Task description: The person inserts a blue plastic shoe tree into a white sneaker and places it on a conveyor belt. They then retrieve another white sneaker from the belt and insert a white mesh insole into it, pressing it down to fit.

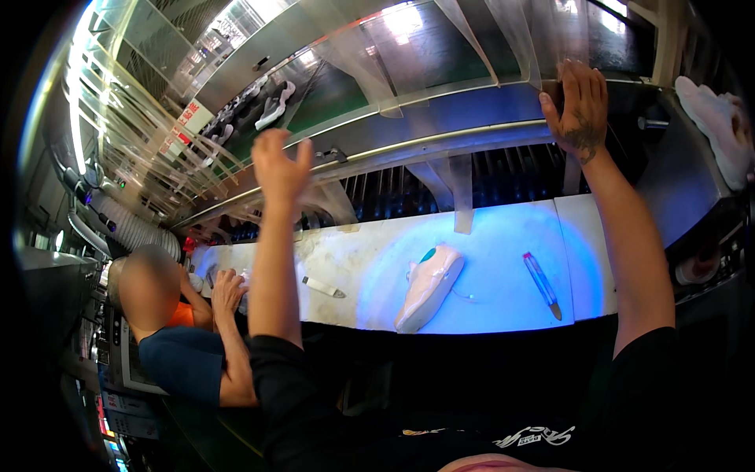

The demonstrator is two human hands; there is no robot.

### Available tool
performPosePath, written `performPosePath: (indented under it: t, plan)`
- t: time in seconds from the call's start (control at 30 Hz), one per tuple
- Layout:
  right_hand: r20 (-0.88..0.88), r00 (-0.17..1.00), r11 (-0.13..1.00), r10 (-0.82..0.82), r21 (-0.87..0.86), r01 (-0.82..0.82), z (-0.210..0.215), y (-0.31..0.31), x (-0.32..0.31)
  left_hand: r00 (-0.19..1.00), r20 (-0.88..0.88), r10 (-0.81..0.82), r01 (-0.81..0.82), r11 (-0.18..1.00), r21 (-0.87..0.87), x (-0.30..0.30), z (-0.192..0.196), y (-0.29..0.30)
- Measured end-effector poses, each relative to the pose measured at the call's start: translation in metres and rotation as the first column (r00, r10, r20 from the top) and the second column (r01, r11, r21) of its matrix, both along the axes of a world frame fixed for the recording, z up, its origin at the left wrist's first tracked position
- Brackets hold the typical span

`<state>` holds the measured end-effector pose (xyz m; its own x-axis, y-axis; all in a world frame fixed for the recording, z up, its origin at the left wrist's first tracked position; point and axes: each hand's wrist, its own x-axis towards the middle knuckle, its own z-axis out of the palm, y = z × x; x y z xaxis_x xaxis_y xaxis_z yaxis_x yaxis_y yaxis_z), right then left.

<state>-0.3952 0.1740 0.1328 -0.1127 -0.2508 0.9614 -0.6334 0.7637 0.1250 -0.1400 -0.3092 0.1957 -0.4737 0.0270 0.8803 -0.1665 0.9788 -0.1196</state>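
Note:
Both my arms reach forward over a white worktop (354,256). My left hand (281,169) is raised in front of a long metal housing (464,130), thumb apart from the fingers, with nothing seen in it. Against the housing's upper edge, beside a clear plastic strip (519,47), rests my right hand (580,110), fingers stretched out and thumb spread. Between my arms a pale shoe (431,289) lies on the worktop under blue-violet light. To its right is a slim tool with a blue handle and brownish tip (543,285), perhaps a brush.
A light-handled tool (323,288) lies left of the shoe. Farther left, a person in dark blue (189,362) works at the same worktop. Several shoes (275,106) stand beyond the strips. Another pale shoe (717,130) sits on a metal box at right. Dark rollers (503,175) run behind the worktop.

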Motion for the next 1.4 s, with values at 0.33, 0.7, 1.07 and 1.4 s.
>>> performPosePath:
  t: [0.33, 0.7, 1.07, 1.4]
  plan:
    - [-0.131, 0.990, 0.999, -0.045, 0.020, 0.048, -0.014, -0.003, -0.016, 0.666, 0.643, 0.378, -0.690, 0.640, 0.338, -0.061, 0.014, -0.175]
    - [-0.146, 0.988, 0.998, -0.059, 0.013, 0.061, -0.015, -0.004, -0.023, 0.773, 0.463, 0.433, -0.631, 0.601, 0.491, -0.053, 0.029, -0.145]
    - [-0.133, 0.989, 0.998, -0.060, -0.002, 0.061, -0.010, -0.001, -0.019, 0.928, -0.008, 0.372, -0.300, 0.761, 0.575, -0.041, -0.005, -0.138]
    - [-0.127, 0.990, 0.998, -0.057, -0.004, 0.057, -0.013, -0.003, -0.017, 0.954, -0.225, 0.200, -0.094, 0.908, 0.408, -0.032, -0.028, -0.142]
